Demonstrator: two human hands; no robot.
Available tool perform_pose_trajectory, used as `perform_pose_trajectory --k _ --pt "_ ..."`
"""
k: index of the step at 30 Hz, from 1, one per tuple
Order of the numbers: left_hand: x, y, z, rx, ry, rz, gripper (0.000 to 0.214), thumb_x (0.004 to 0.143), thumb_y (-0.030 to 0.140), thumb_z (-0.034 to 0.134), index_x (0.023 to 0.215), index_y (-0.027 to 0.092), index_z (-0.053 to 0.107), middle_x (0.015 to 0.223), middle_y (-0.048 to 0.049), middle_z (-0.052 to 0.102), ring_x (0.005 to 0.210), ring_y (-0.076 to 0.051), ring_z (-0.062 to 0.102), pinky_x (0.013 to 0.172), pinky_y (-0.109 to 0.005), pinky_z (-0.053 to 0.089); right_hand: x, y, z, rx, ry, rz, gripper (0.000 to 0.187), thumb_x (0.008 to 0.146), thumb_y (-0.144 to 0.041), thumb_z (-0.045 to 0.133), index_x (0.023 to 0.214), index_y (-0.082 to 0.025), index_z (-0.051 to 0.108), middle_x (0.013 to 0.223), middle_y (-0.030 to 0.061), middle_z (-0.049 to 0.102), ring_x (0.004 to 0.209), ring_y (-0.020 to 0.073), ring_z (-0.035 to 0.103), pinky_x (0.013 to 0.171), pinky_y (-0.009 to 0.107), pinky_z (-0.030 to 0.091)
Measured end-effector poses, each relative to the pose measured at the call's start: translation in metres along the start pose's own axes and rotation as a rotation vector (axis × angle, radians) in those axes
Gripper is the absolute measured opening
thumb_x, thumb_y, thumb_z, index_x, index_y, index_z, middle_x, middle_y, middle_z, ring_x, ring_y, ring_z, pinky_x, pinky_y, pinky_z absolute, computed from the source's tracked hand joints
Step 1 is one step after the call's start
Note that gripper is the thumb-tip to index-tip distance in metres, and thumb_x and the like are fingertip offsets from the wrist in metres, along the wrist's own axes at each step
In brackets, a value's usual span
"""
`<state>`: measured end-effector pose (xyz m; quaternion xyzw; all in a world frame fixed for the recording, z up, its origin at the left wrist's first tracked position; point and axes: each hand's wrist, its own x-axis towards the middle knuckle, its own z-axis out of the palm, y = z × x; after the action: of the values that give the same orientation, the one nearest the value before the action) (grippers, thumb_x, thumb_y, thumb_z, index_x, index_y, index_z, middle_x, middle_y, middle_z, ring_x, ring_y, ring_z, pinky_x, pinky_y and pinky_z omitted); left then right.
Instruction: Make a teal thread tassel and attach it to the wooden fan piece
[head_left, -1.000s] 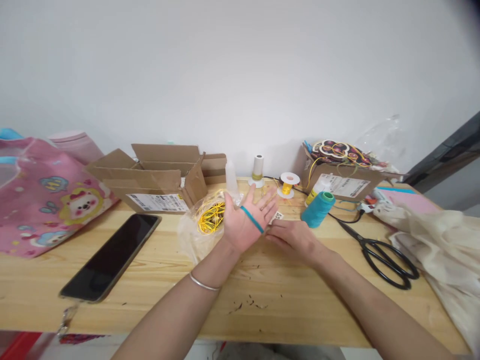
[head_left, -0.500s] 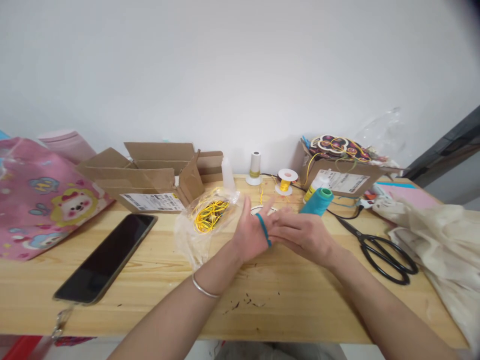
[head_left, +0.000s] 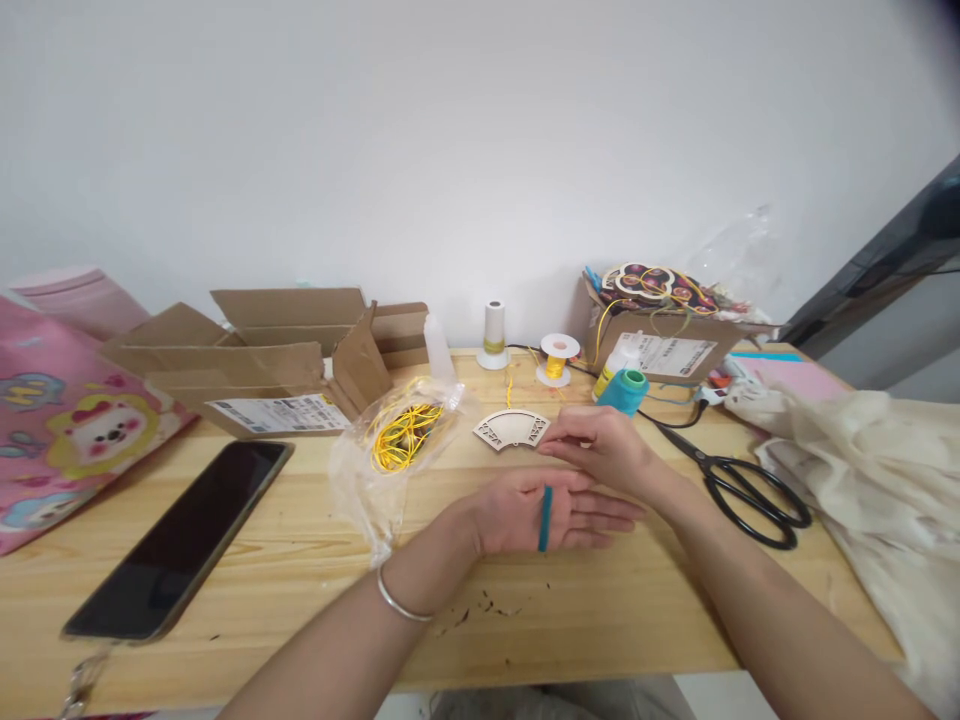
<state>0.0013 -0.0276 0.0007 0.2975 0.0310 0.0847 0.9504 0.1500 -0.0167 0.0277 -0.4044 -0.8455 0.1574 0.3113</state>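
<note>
My left hand (head_left: 551,513) lies palm up above the table, fingers stretched out to the right and holding nothing. A band of teal thread (head_left: 545,519) is wound round its palm. My right hand (head_left: 600,440) is just beyond it, thumb and fingers pinched together; what they hold, if anything, is too small to make out. The pinched fingertips are beside the right end of a fan-shaped wooden piece (head_left: 511,428) with cut-out patterns and a yellow cord at its top. Behind my right hand leans a cone of teal thread (head_left: 624,391), partly hidden.
Black-handled scissors (head_left: 757,500) lie right of my right arm, beside cream cloth (head_left: 840,480). To the left are a phone (head_left: 180,540), an open cardboard box (head_left: 247,365) and a plastic bag of yellow cord (head_left: 405,437). Spools (head_left: 559,347) stand near the wall.
My hands have moved apart: the left has lowered and turned its fingers rightward, and the right has shifted beyond it. The fan-shaped piece now shows. The view has shifted slightly.
</note>
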Motion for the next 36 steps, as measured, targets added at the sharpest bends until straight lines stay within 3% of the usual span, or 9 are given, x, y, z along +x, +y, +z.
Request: perform_pose_trajectory --k 7,17,20,23,25,29,30,33,36 --pt "-0.004 0.008 0.003 -0.015 -0.044 -0.013 0.044 0.082 0.024 0.028 0.121 0.011 0.043 0.114 -0.0156 0.055 0.111 -0.023 0.047 0.1 -0.042 0.013 0.004 -0.003 -0.03 -0.004 0.075 -0.104 0.016 0.077 -0.027 0.056 0.072 -0.016 0.066 0.058 0.0008 0.06 0.052 0.0074 0.05 0.048 0.018 0.036" --pt "-0.006 0.011 -0.002 -0.053 0.04 0.125 0.048 0.081 0.026 0.028 0.125 0.011 0.039 0.112 -0.0172 0.056 0.106 -0.025 0.052 0.098 -0.043 0.016 0.067 -0.018 -0.152 -0.109 0.101 0.135 0.021 0.069 -0.035 0.06 0.074 -0.015 0.066 0.062 0.0008 0.062 0.051 0.0068 0.049 0.045 0.02 0.036" --pt "-0.005 0.01 -0.004 -0.046 0.047 0.123 0.048 0.08 0.028 0.03 0.124 0.012 0.04 0.111 -0.0169 0.057 0.105 -0.025 0.052 0.098 -0.043 0.017 0.083 -0.041 -0.19 -0.228 0.307 0.153 0.023 0.064 -0.036 0.064 0.072 -0.014 0.067 0.057 -0.0014 0.056 0.045 0.0025 0.039 0.042 0.019 0.027" --pt "-0.005 0.009 -0.004 -0.038 0.019 0.076 0.047 0.081 0.028 0.029 0.123 0.012 0.041 0.111 -0.0157 0.057 0.106 -0.025 0.051 0.098 -0.043 0.016 0.095 -0.05 -0.219 -0.296 0.576 -0.019 0.032 0.068 -0.043 0.061 0.085 -0.017 0.066 0.062 -0.0013 0.053 0.048 0.0029 0.037 0.043 0.021 0.026" --pt "-0.007 0.008 -0.002 -0.033 -0.054 0.012 0.048 0.08 0.028 0.028 0.123 0.012 0.042 0.112 -0.0161 0.056 0.108 -0.025 0.05 0.098 -0.045 0.016 0.102 -0.041 -0.229 -0.33 0.543 -0.062 0.03 0.069 -0.046 0.06 0.087 -0.022 0.064 0.067 -0.0006 0.055 0.053 0.006 0.041 0.047 0.023 0.031" --pt "-0.013 0.007 0.006 -0.057 -0.255 -0.072 0.055 0.073 0.032 0.033 0.124 0.012 0.04 0.114 -0.0168 0.054 0.109 -0.029 0.048 0.096 -0.048 0.016 0.102 -0.011 -0.221 -0.567 0.203 0.23 0.017 0.053 -0.041 0.073 0.054 -0.028 0.061 0.049 -0.0032 0.052 0.05 0.012 0.044 0.05 0.03 0.039" --pt "-0.015 0.008 0.008 -0.068 -0.278 -0.062 0.057 0.072 0.033 0.033 0.124 0.012 0.04 0.113 -0.0165 0.054 0.108 -0.029 0.048 0.096 -0.049 0.016 0.097 -0.008 -0.214 -0.576 0.26 0.217 0.017 0.054 -0.041 0.072 0.052 -0.03 0.06 0.051 -0.0033 0.053 0.053 0.0137 0.047 0.055 0.032 0.041" --pt "-0.019 0.013 0.013 -0.09 -0.294 -0.011 0.057 0.071 0.031 0.032 0.123 0.012 0.041 0.111 -0.0161 0.055 0.107 -0.028 0.049 0.095 -0.048 0.017 0.071 -0.018 -0.176 -0.396 0.733 0.118 0.023 0.075 -0.045 0.05 0.06 -0.031 0.06 0.06 -0.0023 0.056 0.063 0.0169 0.053 0.063 0.037 0.044" --pt "-0.022 0.019 0.016 -0.103 -0.288 0.036 0.057 0.071 0.03 0.03 0.123 0.012 0.042 0.111 -0.0166 0.055 0.106 -0.028 0.05 0.094 -0.047 0.02 0.043 -0.043 -0.114 -0.057 0.768 0.009 0.021 0.078 -0.035 0.05 0.061 -0.025 0.059 0.074 -0.0014 0.058 0.075 0.0175 0.055 0.07 0.034 0.044"
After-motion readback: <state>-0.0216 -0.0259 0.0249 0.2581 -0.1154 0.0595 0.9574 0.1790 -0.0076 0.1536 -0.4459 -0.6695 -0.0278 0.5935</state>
